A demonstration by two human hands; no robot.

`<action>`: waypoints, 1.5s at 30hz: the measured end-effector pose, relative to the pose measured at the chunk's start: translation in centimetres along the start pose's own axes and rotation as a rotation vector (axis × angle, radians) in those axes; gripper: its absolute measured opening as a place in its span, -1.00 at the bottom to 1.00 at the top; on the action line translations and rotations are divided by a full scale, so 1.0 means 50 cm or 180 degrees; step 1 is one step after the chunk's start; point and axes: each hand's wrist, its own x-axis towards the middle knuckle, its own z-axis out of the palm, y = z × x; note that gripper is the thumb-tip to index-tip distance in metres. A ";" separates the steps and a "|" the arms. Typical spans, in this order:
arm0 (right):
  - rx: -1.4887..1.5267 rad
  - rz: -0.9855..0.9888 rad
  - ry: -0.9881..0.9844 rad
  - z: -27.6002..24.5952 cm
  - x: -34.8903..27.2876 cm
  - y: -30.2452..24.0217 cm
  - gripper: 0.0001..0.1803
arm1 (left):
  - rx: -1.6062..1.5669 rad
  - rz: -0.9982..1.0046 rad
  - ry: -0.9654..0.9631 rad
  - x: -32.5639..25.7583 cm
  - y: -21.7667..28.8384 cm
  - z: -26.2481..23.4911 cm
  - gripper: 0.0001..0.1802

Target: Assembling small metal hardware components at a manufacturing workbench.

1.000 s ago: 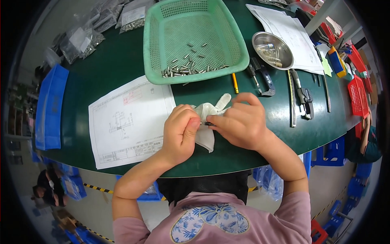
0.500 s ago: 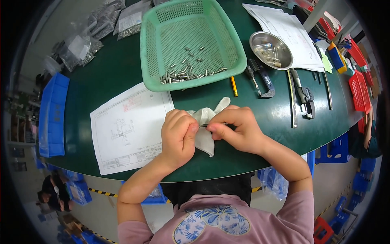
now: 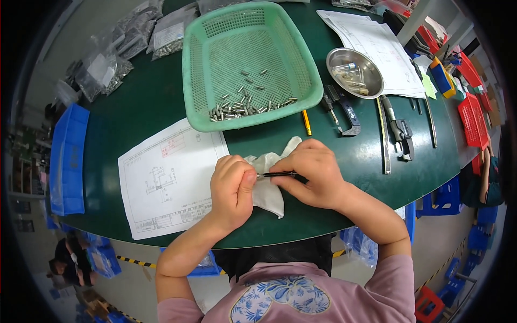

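From where I'm standing: both hands up front, over a white cloth (image 3: 267, 200) on the green table (image 3: 323, 229). Left hand (image 3: 231, 188) curled tight, thumb pressed down on a small metal piece (image 3: 259, 175). Mostly covered; likely a pin, can't swear to it from here. Right hand (image 3: 311, 175) has thumb and forefinger pinched on a slim dark rod (image 3: 283, 174), tip lined up with the left thumb, other fingers loosely bent.

Progress: one piece in work, mid-step I'd say, neither hand letting go. Loose pile of short metal pins (image 3: 231, 113) at the near end of the green mesh basket (image 3: 200, 123); can't tell finished from unfinished. Drawing sheet (image 3: 167, 191) lies left, micrometer (image 3: 349, 113) and yellow pencil (image 3: 306, 123) right of the basket's near edge.
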 end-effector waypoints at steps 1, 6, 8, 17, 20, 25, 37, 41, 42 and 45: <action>0.0005 -0.0004 -0.0002 -0.004 -0.003 0.003 -0.77 | 0.0005 -0.0001 0.0004 0.001 0.000 0.001 -0.79; 0.0267 0.0501 -0.0825 -0.016 -0.011 0.008 -0.88 | 0.0160 0.0208 -0.0074 0.002 0.000 0.004 -0.76; 0.0153 0.0257 -0.0554 -0.014 -0.004 0.003 -0.91 | 0.0059 -0.0001 -0.0154 0.000 0.000 0.004 -0.76; -0.0173 0.0068 -0.0696 -0.010 -0.015 0.017 -0.77 | 0.0045 -0.0001 -0.0130 0.002 0.000 0.006 -0.76; 0.0103 0.0183 -0.0461 -0.011 -0.003 0.001 -0.78 | 0.0035 -0.0038 -0.0140 0.001 -0.002 0.008 -0.76; -0.0122 0.0222 -0.0907 -0.011 -0.012 0.012 -0.81 | 0.0061 -0.0033 -0.0187 0.000 -0.002 0.008 -0.76; 0.0246 0.0921 -0.1229 -0.023 0.006 -0.018 -0.80 | 0.0100 0.0019 -0.0151 -0.001 -0.005 0.007 -0.78; -0.0276 0.0369 -0.1350 -0.016 -0.018 0.008 -0.79 | -0.0019 -0.0003 -0.0239 0.001 -0.003 0.011 -0.77; -0.0005 0.0449 -0.1097 -0.014 -0.013 0.003 -0.79 | -0.0082 -0.0013 -0.0252 0.001 -0.003 0.012 -0.77; 0.0157 0.0443 -0.0970 -0.014 -0.009 0.001 -0.78 | -0.0072 0.0028 -0.0275 0.000 -0.010 0.007 -0.76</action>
